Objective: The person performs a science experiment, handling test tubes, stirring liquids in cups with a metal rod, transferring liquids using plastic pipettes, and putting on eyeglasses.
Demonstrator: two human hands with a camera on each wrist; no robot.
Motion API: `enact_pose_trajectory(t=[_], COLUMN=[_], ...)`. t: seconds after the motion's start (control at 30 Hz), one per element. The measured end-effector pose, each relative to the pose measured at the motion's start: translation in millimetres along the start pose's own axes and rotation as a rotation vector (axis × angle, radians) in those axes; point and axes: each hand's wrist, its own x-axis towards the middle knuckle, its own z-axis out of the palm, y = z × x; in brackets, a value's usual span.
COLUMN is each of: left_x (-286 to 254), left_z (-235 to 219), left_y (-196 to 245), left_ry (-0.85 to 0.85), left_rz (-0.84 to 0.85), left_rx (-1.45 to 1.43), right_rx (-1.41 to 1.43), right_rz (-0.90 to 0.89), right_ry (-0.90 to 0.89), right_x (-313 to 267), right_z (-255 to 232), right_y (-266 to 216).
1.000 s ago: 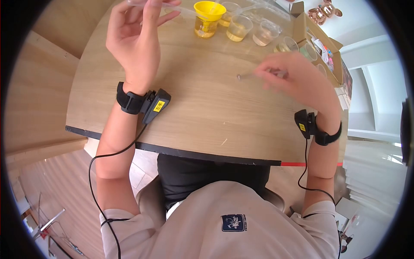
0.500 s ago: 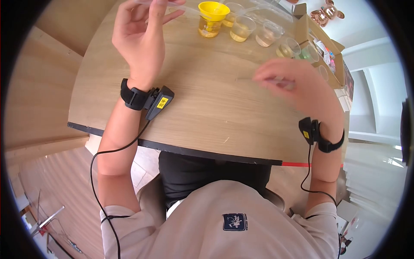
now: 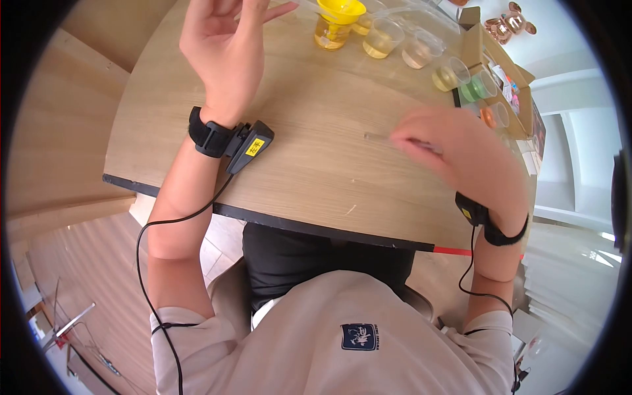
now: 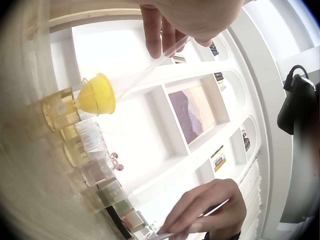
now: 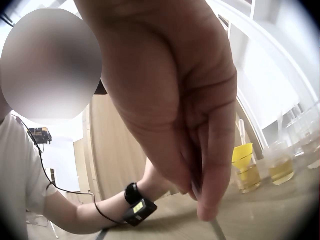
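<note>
In the head view my left hand (image 3: 227,62) is raised at the far side of the table, its fingers cut off by the frame edge. It pinches a thin translucent plastic dropper (image 4: 152,66), whose tip slants down toward the mouth of a yellow funnel (image 4: 97,94). The funnel stands in a clear cup (image 3: 331,36) of yellow liquid. My right hand (image 3: 464,145), somewhat blurred, is over the table at the right. Between its thumb and fingers it holds a thin metallic stick (image 4: 219,206), one end pointing left and down toward the tabletop.
Several clear cups of pale liquid curve away to the right of the funnel, including a green cup (image 3: 478,85) and an orange cup (image 3: 494,115). Behind them sits an open cardboard box (image 3: 500,72). The table's dark front edge (image 3: 316,232) runs before the person.
My right hand has shifted a little toward the body with the stick, uncovering the green and orange cups. The left hand keeps its pinch on the dropper. The head view has shifted slightly.
</note>
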Motion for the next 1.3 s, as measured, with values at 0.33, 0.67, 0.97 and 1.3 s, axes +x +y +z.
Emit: enact_pose_trajectory(t=[0.33, 0.67, 0.97, 1.3], left_x=[1.5, -2.1, -4.6, -5.9], left_z=[-4.4, 2.7, -1.0, 1.9], left_y=[-14.3, -4.5, -10.4, -4.3], left_ry=[-0.021, 0.006, -0.136, -0.093], left_rz=[0.055, 0.009, 0.066, -0.039], left_rx=[-0.048, -0.041, -0.03, 0.0], right_rx=[0.016, 0.456, 0.542, 0.378], right_rz=[-0.063, 0.378, 0.378, 0.38], right_ry=[0.086, 0.352, 0.729, 0.625], right_x=[6.5, -13.1, -20.8, 7.4], right_z=[7.8, -1.2, -14.5, -45.0], right_y=[-0.8, 26.3, 64.1, 108.2])
